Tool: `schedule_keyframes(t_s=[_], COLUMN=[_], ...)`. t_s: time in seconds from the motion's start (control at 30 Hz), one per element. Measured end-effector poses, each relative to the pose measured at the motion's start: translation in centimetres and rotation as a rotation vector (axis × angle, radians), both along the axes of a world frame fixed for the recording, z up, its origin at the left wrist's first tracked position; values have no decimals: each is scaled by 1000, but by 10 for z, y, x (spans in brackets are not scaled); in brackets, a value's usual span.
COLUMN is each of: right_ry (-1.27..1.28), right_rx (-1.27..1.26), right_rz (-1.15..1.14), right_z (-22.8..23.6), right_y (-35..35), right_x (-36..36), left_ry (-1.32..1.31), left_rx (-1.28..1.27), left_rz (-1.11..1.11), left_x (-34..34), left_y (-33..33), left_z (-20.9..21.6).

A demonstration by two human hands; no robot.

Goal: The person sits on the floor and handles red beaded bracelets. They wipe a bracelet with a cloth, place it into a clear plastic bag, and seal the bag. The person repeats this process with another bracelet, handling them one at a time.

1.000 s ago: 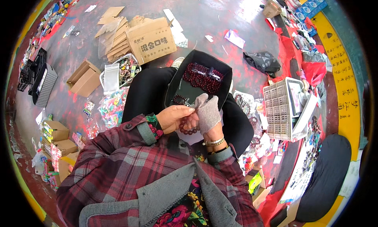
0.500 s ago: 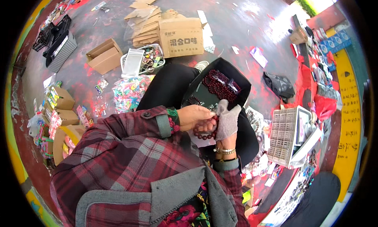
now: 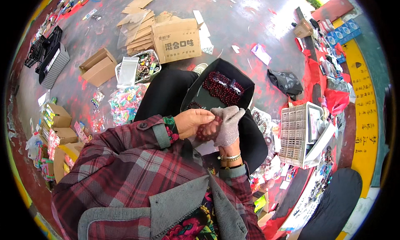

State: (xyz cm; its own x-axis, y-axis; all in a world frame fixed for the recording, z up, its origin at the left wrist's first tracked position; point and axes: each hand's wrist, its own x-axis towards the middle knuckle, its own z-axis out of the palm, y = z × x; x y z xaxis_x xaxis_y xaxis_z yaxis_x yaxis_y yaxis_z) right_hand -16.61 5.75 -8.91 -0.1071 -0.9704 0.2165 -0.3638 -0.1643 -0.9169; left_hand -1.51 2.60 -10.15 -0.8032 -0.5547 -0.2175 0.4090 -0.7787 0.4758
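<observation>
With my left hand point(image 3: 193, 121), I'm pinching thumb and forefinger together at the blurred dark red beads point(image 3: 205, 132), which are hanging just outside the black box's point(image 3: 247, 91) near edge; how my gloved right hand's point(image 3: 228, 125) fingers are gripping, I can't tell.

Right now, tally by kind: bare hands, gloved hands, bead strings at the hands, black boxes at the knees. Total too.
Bare hands: 1 (left hand)
Gloved hands: 1 (right hand)
Dark-red bead string: 1
Black box: 1
Total: 4
</observation>
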Motion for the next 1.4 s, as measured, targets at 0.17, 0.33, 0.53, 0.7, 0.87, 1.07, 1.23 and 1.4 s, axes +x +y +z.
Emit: schedule_keyframes(t_s=[0.17,0.33,0.53,0.7,0.87,1.07,1.23,1.4], right_ry=[-896,-794,-1054,-999,-852,-1145,-1161,-1027], right_rx=[368,307,505,406,297,384,481,331], right_rz=[62,-142,-78,-58,-5,-111,107,114], right_z=[-18,-16,-2,11,-11,-22,5,-2], right_y=[21,24,10,10,23,23,13,28], right_x=[-12,-4,-4,3,-4,-11,-8,-9], left_ry=[0,-156,-98,-28,-44,-59,81,22], left_rx=[-66,-102,-43,-57,-101,-57,71,25], left_rz=[-89,-199,-134,-72,-177,-201,-45,-97], left_x=[0,-5,0,2,3,0,2,1], left_y=[0,2,2,0,1,5,2,5], left_z=[-3,1,0,1,-4,-3,-2,-3])
